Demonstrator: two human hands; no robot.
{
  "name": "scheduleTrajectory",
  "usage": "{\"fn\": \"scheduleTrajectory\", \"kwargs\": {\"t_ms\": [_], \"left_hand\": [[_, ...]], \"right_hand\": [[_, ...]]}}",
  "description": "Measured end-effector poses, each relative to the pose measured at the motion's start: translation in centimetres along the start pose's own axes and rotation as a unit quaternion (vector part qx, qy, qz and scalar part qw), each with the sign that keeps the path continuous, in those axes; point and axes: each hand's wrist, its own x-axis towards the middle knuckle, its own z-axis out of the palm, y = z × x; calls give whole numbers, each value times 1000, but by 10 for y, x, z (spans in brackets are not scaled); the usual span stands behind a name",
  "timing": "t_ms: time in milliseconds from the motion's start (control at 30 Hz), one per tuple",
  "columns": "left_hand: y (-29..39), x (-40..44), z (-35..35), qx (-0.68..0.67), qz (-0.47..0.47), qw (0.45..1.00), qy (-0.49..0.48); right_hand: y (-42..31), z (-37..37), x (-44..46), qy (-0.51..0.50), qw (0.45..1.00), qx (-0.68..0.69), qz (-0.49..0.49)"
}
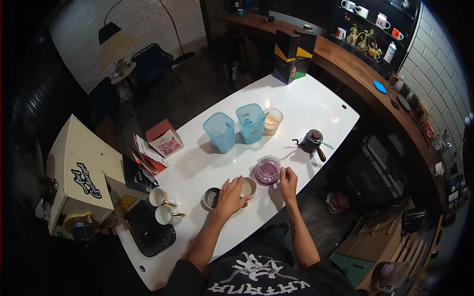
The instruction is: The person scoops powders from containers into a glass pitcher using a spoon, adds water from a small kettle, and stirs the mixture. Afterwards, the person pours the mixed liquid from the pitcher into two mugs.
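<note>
My right hand (288,184) pinches the handle of a glass jug (268,170) with purple liquid, which appears to stand on the white table. Just left of it, my left hand (230,198) curves around the side of a small round cup (250,187) with pale beige contents. Its thumb lies on the near side and its fingers on the far side, covering part of the rim. A second small cup (212,197), dark inside, sits by the back of that hand and is partly hidden.
Beyond the jug stand two blue translucent pitchers (219,132) and a clear cup (272,121). A small pot (312,141) with a wooden handle is at right. White mugs (163,197), a black tray (149,232), red packaging (164,138) and a cream machine (84,177) are at left.
</note>
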Motion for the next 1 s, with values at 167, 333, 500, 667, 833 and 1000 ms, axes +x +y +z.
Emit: {"fn": "scheduleTrajectory", "kwargs": {"t_ms": [167,333,500,667,833,1000], "left_hand": [[1,6,10,-65,-19,997,45],[12,15,12,-100,-47,992,58],[12,12,25,-139,-86,984,65],[15,2,41,-154,-77,979,109],[10,3,63,-184,-90,962,180],[8,6,71,-188,-97,951,226]], "right_hand": [[4,0,-1,-5,1000,18,-18],[2,1,1,-4,997,64,37],[0,4,4,29,997,66,28],[-4,-3,6,43,997,53,38],[-22,-21,12,35,998,49,19],[-60,-41,23,2,1000,-22,-15]]}}
